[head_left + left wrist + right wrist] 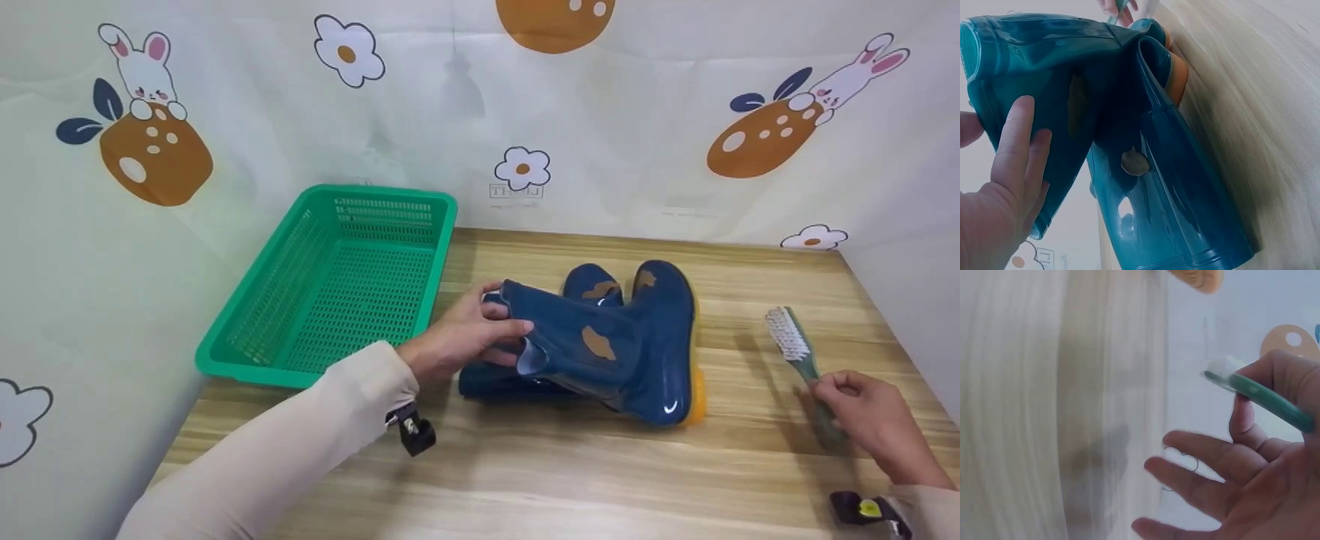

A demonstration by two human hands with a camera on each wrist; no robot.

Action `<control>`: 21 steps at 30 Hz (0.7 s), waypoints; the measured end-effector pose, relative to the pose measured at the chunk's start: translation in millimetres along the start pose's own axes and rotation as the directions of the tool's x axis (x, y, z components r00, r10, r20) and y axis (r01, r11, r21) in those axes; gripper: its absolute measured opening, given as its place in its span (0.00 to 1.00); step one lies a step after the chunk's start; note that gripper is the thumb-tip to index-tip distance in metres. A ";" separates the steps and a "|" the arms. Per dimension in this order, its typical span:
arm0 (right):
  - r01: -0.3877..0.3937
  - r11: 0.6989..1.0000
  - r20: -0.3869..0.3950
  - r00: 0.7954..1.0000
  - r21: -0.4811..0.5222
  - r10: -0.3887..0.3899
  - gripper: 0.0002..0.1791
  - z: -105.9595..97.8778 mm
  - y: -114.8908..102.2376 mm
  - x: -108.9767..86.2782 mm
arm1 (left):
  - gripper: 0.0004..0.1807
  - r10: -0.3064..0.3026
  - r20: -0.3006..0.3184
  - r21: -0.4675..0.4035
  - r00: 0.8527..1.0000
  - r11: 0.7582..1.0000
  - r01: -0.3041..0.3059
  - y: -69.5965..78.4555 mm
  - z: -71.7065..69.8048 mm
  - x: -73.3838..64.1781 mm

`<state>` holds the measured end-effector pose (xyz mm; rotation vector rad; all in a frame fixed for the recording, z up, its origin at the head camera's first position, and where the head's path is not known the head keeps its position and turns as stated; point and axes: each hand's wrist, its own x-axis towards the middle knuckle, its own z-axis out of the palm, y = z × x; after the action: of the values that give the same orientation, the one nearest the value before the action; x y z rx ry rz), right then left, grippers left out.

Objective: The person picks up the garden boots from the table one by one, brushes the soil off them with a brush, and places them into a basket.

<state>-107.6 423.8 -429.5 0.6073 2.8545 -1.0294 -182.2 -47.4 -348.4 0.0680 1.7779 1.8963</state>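
Observation:
A dark blue rain boot [581, 330] with a yellow-orange sole is tilted up over its mate. At its open top, my left hand [457, 334] grips the shaft, thumb on one side and fingers on the other. Brown patches [598, 343] mark the shaft and toe. The other rain boot [1179, 219] lies on its side beneath, partly covered, with a brown spot on its shaft. Off to the right, my right hand [874, 416] pinches a green-handled scrub brush [801, 360] between thumb and forefinger, white bristles at the far end. Its other fingers are spread in the right wrist view.
A green plastic basket [442, 277] with slotted walls stands at the back left, nothing inside it. The wood-grain table [562, 487] meets a printed cloth backdrop [600, 127] behind and at both sides. Each wrist wears a small black camera [415, 431].

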 end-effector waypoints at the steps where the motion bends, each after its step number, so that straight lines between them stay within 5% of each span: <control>1: -0.003 1.000 0.008 1.000 0.025 0.003 0.21 0.0 -1.6 -0.1 | 0.45 0.004 0.000 0.001 1.000 1.000 -0.004 0.0 0.0 -0.1; 7: 0.020 0.981 0.117 0.992 0.194 -0.043 0.27 -2.4 -6.6 -0.1 | 0.45 0.013 -0.005 0.005 1.000 1.000 -0.013 -0.2 0.8 -0.8; 15: 0.102 0.848 0.193 0.953 0.519 -0.233 0.16 -0.2 -10.9 -0.2 | 0.44 0.038 0.002 -0.024 0.999 0.999 -0.038 -2.3 1.3 -2.3; 18: 0.064 0.761 0.203 0.946 0.646 -0.252 0.12 2.4 -13.9 -1.1 | 0.45 0.028 0.000 -0.023 1.000 0.999 -0.028 -1.5 1.4 -1.9; 21: -0.006 0.612 0.234 0.927 0.791 -0.294 0.07 5.2 -17.9 -1.7 | 0.45 0.016 -0.006 -0.016 1.000 1.000 -0.016 -0.7 1.3 -1.6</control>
<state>-113.2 407.4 -422.5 0.1504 2.0490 -2.1928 -180.1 -46.8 -348.4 0.0714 1.7702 1.9237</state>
